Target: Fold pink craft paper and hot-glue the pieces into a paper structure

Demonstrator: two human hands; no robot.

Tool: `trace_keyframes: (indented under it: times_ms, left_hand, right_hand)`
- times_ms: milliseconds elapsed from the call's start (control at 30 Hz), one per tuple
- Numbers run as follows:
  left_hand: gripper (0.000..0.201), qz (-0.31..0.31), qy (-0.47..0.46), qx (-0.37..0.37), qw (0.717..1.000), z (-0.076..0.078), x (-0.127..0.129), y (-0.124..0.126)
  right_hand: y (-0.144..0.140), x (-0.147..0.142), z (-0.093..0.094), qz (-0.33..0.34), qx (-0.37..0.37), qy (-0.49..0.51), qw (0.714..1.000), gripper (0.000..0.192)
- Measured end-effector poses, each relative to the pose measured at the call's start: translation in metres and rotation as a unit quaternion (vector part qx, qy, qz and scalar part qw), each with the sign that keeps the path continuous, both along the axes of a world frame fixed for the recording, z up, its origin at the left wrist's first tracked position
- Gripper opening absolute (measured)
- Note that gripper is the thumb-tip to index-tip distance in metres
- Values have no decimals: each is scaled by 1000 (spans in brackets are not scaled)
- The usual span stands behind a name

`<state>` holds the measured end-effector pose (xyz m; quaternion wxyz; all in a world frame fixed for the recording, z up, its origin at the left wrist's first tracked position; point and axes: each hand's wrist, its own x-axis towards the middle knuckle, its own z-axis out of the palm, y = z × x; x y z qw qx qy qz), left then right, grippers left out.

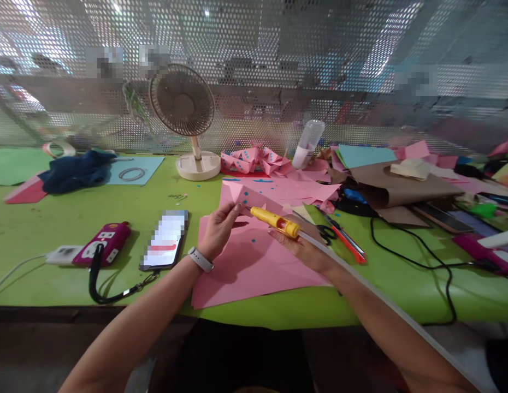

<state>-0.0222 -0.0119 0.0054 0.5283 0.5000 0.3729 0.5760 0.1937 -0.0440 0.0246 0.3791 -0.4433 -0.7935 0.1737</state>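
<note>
Left hand (221,229) pinching pink paper (254,256), right hand (303,248) holding yellow glue gun (275,220)

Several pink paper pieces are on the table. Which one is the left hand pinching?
The left hand pinches the folded pink piece, raised at the glue gun tip. The large pink sheet lies flat beneath; the dotted pink strips sit by the fan.

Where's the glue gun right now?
In the head view, the glue gun is just right of centre, held in the right hand over the pink paper, its tip by the left hand.
</note>
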Motion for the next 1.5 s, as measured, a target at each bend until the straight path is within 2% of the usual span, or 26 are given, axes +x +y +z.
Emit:
trace_keyframes:
  times_ms: [300, 533, 800, 967, 1133, 1500]
  left_hand:
    - [33, 0, -7, -2, 1000, -1, 1, 1]
    - [32, 0, 2, 6, 1000, -3, 0, 2]
    - [32, 0, 1, 5, 1000, -2, 0, 2]
    - [32, 2, -3, 2, 1000, -2, 0, 1]
    - [33, 0, -8, 1, 1000, -2, 1, 1]
    - [30, -4, -12, 4, 1000, -4, 0, 2]
  right_hand:
    - [-1, -2, 1, 10, 9, 9, 1000, 13]
    - [4, -2, -5, 30, 30, 36, 998, 17]
    - [2, -2, -1, 27, 20, 29, 999, 7]
    - [5, -1, -5, 46, 35, 39, 998, 9]
    - [6, 0, -7, 15, 46, 36, 998, 15]
    - [6, 1, -4, 33, 36, 30, 998, 13]
